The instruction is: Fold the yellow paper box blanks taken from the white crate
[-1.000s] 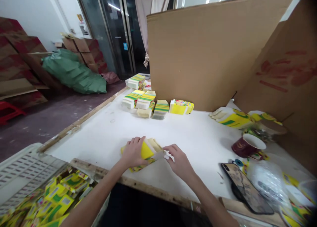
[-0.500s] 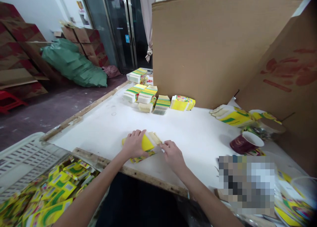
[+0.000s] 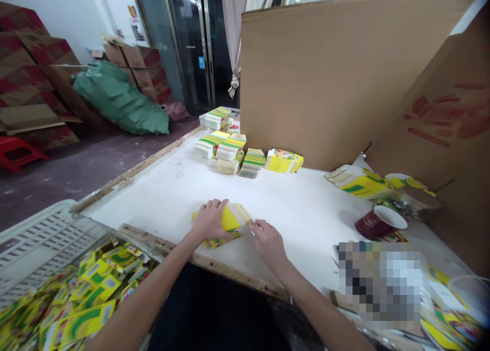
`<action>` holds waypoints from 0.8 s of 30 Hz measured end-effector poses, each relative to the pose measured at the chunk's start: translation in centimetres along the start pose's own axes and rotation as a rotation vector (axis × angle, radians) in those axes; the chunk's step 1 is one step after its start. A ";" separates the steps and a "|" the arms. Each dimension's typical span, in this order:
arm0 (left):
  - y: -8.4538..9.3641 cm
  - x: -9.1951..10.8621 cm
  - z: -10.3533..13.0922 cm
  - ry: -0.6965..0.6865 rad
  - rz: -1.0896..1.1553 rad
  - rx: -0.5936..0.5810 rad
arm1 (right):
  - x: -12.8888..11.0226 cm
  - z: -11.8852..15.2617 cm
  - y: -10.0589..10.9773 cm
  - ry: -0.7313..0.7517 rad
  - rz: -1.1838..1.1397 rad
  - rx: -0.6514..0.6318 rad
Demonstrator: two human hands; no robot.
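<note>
A stack of flat yellow printed cartons (image 3: 231,219) lies near the front edge of the white table (image 3: 306,208). My left hand (image 3: 210,221) is wrapped over the stack from above, its thumb along the near side. At the stack's right end, my right hand (image 3: 268,239) pinches the pale end flaps between thumb and fingers. Exactly how many flaps sit in that pinch is too small to tell. Further back stand several bundles of the same cartons, among them one bundle (image 3: 252,163) with striped edges and another (image 3: 284,160) lying by the cardboard.
A white plastic basket (image 3: 42,239) full of small yellow boxes (image 3: 95,284) stands at the left. Tall cardboard (image 3: 337,80) walls the back and right. A maroon cup (image 3: 373,226) lies tilted at the right, near a blurred-out patch. Wooden strips (image 3: 237,274) edge the table.
The view has shifted slightly, so the scene sits a little further right. Both hands keep nearly the same hold on the carton stack.
</note>
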State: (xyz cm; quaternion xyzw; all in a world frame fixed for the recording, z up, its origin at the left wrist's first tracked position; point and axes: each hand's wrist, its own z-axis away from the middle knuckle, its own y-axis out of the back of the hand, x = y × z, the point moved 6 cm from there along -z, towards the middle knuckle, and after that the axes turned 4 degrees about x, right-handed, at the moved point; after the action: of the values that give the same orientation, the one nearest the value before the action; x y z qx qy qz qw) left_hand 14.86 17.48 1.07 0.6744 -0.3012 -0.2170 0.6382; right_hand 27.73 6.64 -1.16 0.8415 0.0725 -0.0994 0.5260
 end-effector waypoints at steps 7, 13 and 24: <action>0.0 -0.1 0.0 0.011 0.003 -0.010 | -0.3 -1.2 0.2 -0.026 -0.022 -0.058; 0.0 0.0 0.0 0.001 0.002 -0.001 | 0.1 -1.8 -0.9 -0.087 -0.073 -0.125; 0.3 0.0 0.2 0.102 -0.039 0.024 | -1.2 -2.4 -1.9 -0.364 -0.230 -0.085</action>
State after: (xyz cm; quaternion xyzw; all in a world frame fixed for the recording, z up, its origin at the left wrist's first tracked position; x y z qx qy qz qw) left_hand 14.67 17.34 1.39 0.6979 -0.2577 -0.1913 0.6403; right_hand 26.38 9.67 -1.51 0.7728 0.0761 -0.3060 0.5508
